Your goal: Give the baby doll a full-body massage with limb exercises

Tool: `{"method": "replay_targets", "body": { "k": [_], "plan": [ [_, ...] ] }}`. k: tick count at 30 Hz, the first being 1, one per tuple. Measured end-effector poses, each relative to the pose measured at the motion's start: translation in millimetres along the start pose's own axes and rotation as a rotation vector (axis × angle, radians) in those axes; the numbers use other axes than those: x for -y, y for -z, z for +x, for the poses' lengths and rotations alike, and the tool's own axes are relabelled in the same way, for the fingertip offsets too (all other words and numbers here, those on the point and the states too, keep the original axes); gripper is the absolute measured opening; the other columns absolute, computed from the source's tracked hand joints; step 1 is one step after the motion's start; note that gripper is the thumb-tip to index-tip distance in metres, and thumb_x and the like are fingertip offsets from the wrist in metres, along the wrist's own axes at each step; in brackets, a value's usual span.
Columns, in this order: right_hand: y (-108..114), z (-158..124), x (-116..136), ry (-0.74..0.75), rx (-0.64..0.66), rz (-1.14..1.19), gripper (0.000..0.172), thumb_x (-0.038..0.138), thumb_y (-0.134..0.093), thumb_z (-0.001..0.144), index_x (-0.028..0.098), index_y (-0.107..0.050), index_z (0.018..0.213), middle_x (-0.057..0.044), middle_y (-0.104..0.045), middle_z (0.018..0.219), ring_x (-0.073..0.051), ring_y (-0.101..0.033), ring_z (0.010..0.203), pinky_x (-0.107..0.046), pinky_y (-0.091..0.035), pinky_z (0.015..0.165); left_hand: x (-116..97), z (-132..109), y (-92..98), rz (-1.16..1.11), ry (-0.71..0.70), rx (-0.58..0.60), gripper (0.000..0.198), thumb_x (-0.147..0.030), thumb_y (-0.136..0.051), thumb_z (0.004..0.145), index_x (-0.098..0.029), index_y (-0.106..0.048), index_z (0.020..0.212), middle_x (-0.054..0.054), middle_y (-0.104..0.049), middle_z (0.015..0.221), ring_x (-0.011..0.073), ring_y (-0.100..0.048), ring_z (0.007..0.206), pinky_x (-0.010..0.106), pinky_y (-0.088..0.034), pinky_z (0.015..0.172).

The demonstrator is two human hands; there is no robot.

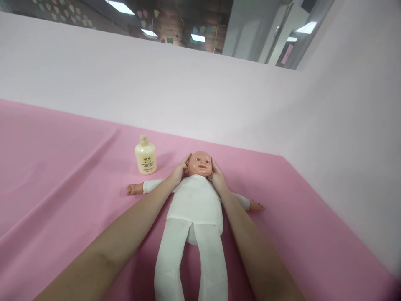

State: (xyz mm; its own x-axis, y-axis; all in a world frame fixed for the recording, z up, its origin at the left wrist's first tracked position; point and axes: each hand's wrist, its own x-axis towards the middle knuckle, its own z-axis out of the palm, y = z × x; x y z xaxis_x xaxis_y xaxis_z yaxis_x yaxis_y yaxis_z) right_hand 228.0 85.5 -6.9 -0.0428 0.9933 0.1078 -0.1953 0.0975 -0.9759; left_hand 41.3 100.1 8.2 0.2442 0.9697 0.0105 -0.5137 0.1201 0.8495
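A baby doll [194, 202] in white cloth lies on its back, its head away from me and its arms spread out to both sides. My left hand [181, 170] cups the left side of the doll's head, fingers reaching up along it. On the opposite side, my right hand [218, 177] holds the head in the same way. Parts of the fingers are hidden behind the head. My forearms pass over the doll's upper arms. A cream pump bottle [145, 158] with a printed label stands upright to the left of the head, apart from my left hand.
Under the doll spreads a pink sheet [78, 175], with a long crease on the left. A white wall [175, 92] rises behind it and along the right. Above the wall, a mirror or window [175, 21] shows ceiling lights and heart-shaped decorations.
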Motion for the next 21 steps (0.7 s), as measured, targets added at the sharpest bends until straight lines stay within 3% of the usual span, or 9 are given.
{"method": "replay_targets", "body": {
  "k": [7, 11, 16, 21],
  "plan": [
    [2.5, -4.4, 8.7, -0.082, -0.007, -0.004, 0.111, 0.014, -0.056, 0.055, 0.034, -0.024, 0.159, 0.002, -0.065, 0.134, -0.018, -0.068, 0.086, -0.029, -0.057, 0.070, 1.3, -10.4, -3.8, 0.139, -0.020, 0.015, 0.114, -0.010, -0.055, 0.050, -0.030, -0.030, 0.159, 0.002, -0.047, 0.156, 0.0246, -0.065, 0.115, 0.030, -0.054, 0.085],
    [3.9, -6.3, 7.7, -0.095, 0.044, -0.047, 0.117, 0.011, -0.057, 0.054, 0.040, -0.017, 0.160, 0.005, -0.057, 0.145, -0.020, -0.068, 0.098, -0.029, -0.057, 0.076, 0.5, -14.4, -4.7, 0.201, -0.021, 0.032, 0.115, -0.007, -0.055, 0.049, -0.032, -0.029, 0.159, 0.002, -0.040, 0.160, 0.0255, -0.062, 0.121, 0.030, -0.054, 0.086],
    [-0.6, -9.6, 9.8, -0.045, 0.050, 0.022, 0.117, 0.009, -0.056, 0.052, 0.037, -0.022, 0.159, 0.007, -0.047, 0.154, -0.023, -0.058, 0.127, -0.031, -0.056, 0.093, 0.0, -8.9, -4.6, 0.086, -0.044, 0.045, 0.112, -0.011, -0.052, 0.050, -0.026, -0.030, 0.158, 0.003, -0.046, 0.155, 0.0253, -0.055, 0.130, 0.029, -0.052, 0.093],
    [-3.7, -11.2, 16.7, -0.037, -0.011, 0.015, 0.106, 0.013, -0.054, 0.054, 0.033, -0.034, 0.156, 0.003, -0.050, 0.152, -0.026, -0.064, 0.116, -0.033, -0.059, 0.081, 0.2, -3.2, -3.5, 0.091, -0.035, 0.023, 0.103, -0.013, -0.054, 0.054, -0.028, -0.036, 0.154, 0.004, -0.057, 0.145, 0.0248, -0.063, 0.115, 0.033, -0.054, 0.089]
  ]
}}
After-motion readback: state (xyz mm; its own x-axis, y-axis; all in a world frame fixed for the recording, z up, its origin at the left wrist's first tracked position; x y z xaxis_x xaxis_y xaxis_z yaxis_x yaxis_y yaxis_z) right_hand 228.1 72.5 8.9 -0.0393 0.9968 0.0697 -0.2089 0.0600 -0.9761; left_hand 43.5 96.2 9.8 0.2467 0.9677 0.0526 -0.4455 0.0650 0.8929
